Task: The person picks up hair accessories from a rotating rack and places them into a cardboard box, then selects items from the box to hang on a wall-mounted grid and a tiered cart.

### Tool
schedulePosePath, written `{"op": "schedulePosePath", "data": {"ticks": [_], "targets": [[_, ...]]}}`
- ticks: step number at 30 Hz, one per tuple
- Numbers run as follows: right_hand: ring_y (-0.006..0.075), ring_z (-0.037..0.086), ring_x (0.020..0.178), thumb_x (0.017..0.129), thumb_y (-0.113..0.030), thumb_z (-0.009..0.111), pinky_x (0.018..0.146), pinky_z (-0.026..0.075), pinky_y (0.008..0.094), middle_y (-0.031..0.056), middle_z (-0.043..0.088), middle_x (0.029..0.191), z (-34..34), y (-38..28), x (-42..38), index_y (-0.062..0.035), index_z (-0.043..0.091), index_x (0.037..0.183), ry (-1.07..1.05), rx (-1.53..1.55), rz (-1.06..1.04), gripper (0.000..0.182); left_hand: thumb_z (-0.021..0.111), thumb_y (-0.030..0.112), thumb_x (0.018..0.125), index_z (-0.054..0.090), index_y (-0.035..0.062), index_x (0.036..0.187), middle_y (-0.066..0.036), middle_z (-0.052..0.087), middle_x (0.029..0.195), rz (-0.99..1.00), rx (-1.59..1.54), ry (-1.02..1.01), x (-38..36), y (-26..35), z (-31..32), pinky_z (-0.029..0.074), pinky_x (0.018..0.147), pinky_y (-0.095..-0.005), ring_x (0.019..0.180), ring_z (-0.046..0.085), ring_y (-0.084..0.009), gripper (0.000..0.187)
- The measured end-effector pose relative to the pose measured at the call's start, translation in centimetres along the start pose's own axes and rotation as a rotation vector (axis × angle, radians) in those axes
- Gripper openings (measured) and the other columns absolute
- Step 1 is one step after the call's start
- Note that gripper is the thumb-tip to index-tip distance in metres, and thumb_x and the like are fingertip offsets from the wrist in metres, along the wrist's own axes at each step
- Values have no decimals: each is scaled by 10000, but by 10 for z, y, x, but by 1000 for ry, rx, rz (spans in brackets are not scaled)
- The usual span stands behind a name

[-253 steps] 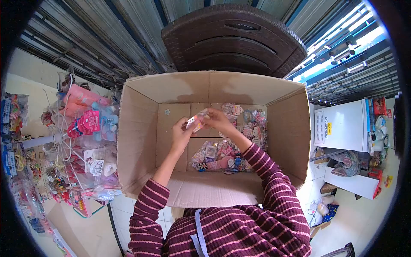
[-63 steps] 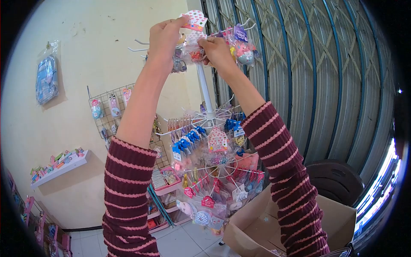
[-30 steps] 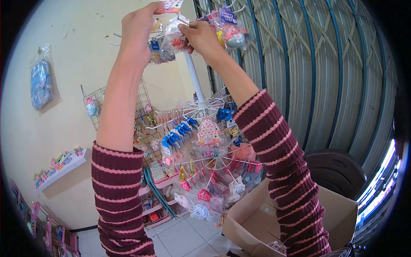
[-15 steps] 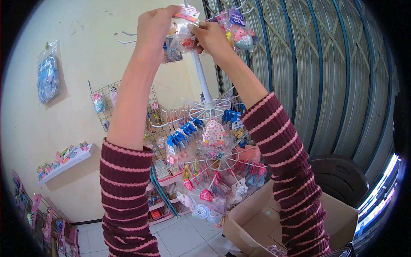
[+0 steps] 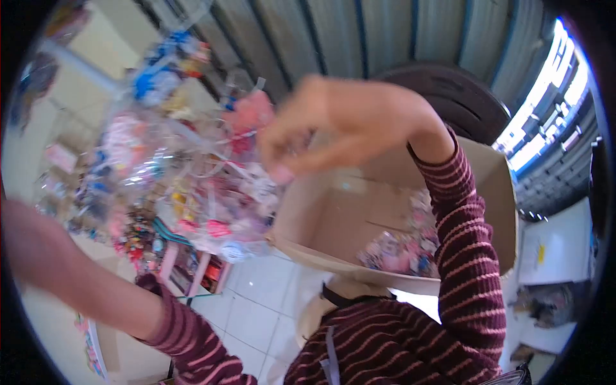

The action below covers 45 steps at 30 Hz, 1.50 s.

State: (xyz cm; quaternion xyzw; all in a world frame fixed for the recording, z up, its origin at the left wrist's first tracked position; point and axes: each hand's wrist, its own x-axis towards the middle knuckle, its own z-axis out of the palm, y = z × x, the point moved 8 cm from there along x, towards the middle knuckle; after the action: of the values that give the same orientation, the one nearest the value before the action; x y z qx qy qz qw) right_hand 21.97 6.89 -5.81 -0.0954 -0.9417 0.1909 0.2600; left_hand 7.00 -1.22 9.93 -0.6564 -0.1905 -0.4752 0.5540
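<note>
The right hand [image 5: 359, 119] is positioned over the far left part of the cardboard box [image 5: 321, 221] as viewed, with its fingers bent; because of blur, their opening and any held item cannot be determined. The left hand [image 5: 25, 240] is located well left of the box, at the view edge, its finger state also indeterminable. Wrapped accessories [image 5: 128, 147] are hung on the display rack [image 5: 80, 64] left of the box, and small packets [image 5: 394, 253] are contained inside it, toward the near right.

A cardboard box [image 5: 333, 215] – right of the frame's centre – carries small wrapped packets [image 5: 398, 253] heaped on its bottom; white tiled floor [image 5: 256, 285] shows at lower centre.
</note>
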Motion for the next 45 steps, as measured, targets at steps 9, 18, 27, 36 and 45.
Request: {"op": "schedulePosePath", "data": {"ticks": [9, 18, 27, 36, 45], "targets": [[214, 573, 738, 757, -187, 509, 669, 440, 307, 76, 595, 782, 173, 136, -248, -42, 553, 836, -83, 392, 887, 171, 485, 134, 794, 502, 41, 873, -13, 523, 774, -1204, -1701, -1026, -174, 268, 186, 364, 521, -180, 607, 473, -62, 124], [260, 570, 739, 635, -176, 584, 645, 436, 399, 89, 590, 789, 348, 131, -341, -67, 564, 867, -492, 84, 1122, 257, 513, 128, 690, 506, 23, 960, -179, 516, 990, -148, -1231, -2215, -468, 511, 136, 417, 767, -395, 924, 503, -326, 290], [281, 525, 857, 664, -272, 584, 794, 366, 413, 148, 545, 868, 375, 103, -347, -28, 468, 995, -277, -166, 1200, 428, 559, 30, 617, 363, 3, 1055, -231, 404, 1081, -554, -1307, -2026, -512, 521, 49, 370, 821, -415, 985, 435, -369, 480], [286, 529, 827, 679, -220, 572, 715, 424, 375, 158, 548, 831, 387, 104, -356, -23, 547, 810, -348, 169, 1148, 238, 576, 31, 601, 344, -50, 998, -258, 527, 866, -631, -1300, -2219, -533, 527, 48, 398, 756, -422, 857, 509, -375, 466], [233, 565, 635, 652, -159, 613, 587, 436, 325, 147, 583, 779, 248, 146, -358, -7, 556, 847, 80, 489, 1096, 253, 537, 48, 646, 585, -7, 702, -147, 589, 685, -724, -1454, -2174, -468, 494, 129, 463, 576, -313, 636, 586, -274, 92]]}}
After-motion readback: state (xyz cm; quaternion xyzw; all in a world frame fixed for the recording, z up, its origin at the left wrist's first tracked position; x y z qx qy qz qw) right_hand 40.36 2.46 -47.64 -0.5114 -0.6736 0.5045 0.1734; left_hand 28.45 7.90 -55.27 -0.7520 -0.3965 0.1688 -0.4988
